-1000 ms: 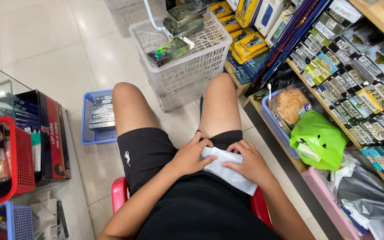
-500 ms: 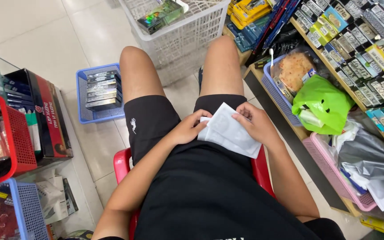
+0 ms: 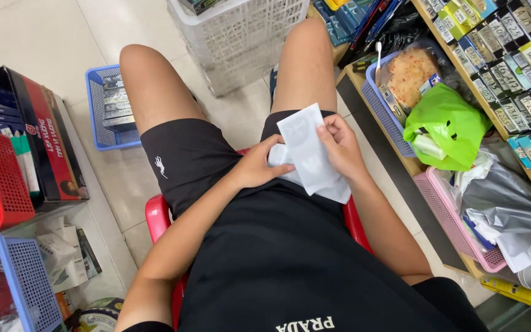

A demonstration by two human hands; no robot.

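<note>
— Where is the white plastic bag?

— Centre of the frame, over the lap of a person seated on a red stool.

— Who holds it?

— Both hands. The right hand pinches its right edge, fingers closed on it. The left hand grips its lower left part, fingers curled shut.

— And around?

— A white basket at top centre, a blue tray on the floor upper left, a green bag at right.

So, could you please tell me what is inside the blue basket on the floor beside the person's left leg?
The blue basket holds a stack of flat grey packs lying along it. The left knee covers its right edge, so anything there stays hidden.
</note>
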